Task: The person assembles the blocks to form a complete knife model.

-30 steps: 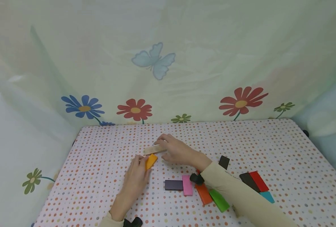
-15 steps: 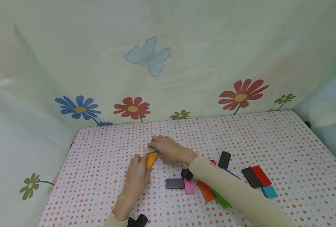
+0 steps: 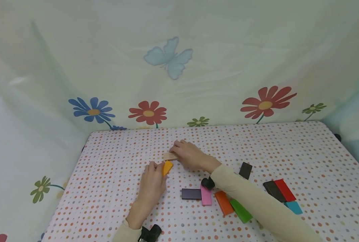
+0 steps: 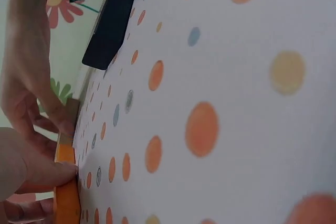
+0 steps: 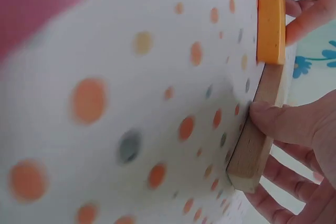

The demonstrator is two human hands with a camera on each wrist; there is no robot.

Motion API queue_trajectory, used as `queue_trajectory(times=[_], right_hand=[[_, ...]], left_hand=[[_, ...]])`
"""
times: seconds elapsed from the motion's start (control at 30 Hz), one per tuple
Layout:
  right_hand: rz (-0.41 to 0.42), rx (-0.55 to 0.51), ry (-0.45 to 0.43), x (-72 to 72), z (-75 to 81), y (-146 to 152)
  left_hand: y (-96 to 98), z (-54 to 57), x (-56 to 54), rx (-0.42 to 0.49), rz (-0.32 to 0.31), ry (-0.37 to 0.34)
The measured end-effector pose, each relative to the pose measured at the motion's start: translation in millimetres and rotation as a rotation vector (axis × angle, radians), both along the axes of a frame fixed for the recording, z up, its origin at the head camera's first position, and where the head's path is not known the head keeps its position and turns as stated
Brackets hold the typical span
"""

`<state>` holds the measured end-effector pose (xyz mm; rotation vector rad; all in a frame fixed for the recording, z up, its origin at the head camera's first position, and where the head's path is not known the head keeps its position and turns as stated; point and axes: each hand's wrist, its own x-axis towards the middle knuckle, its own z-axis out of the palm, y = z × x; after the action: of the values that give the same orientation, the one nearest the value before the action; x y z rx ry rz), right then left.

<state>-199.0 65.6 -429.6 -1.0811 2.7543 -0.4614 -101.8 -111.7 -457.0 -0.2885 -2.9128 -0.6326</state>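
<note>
My left hand point(image 3: 151, 181) pinches a yellow-orange block point(image 3: 167, 168) on the dotted table, its thumb on the near long side in the left wrist view. Just beyond, my right hand point(image 3: 192, 155) grips a plain wooden block point(image 3: 169, 156) between thumb and fingers. In the right wrist view the wooden block point(image 5: 255, 148) lies flat, one end meeting the end of the orange block point(image 5: 271, 22) at a slight angle. The fingers partly hide both blocks in the head view.
Nearer me lie a dark purple block point(image 3: 191, 194), a pink block point(image 3: 206, 195), an orange-red block point(image 3: 224, 203) and a green block point(image 3: 241, 210). Further right are a black block point(image 3: 245, 170), another black one point(image 3: 274, 191), a red block point(image 3: 285, 190) and a blue block point(image 3: 293, 207).
My right hand has closed over the wooden block, covering more of it, and the block has shifted slightly rightward against the orange one. My left hand keeps its hold. The head view has shifted slightly.
</note>
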Motion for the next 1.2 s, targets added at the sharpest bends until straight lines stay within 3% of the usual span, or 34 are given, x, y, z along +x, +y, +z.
queue_trajectory(times=[0.2,0.33,0.53,0.8,1.2], right_hand=[[-0.027,0.012,0.048,6.7,1.0,21.4],[-0.033,-0.012,0.086,12.5,0.1,36.1],[-0.033,-0.044,0.122,23.9,-3.3,59.8],[-0.046,-0.058,0.116,33.0,-4.8,81.1],[-0.02,-0.118,0.138,34.6,-6.2,92.3]], left_hand=[[2.9,2.6,-2.3,-0.05,-0.026,0.006],[1.5,3.3,-6.9,-0.07,-0.056,0.063],[-0.4,4.9,-25.5,-0.131,-0.167,0.154],[-1.5,11.7,-46.9,-0.171,-0.33,0.071],[-2.9,18.2,-61.6,-0.121,-0.408,-0.051]])
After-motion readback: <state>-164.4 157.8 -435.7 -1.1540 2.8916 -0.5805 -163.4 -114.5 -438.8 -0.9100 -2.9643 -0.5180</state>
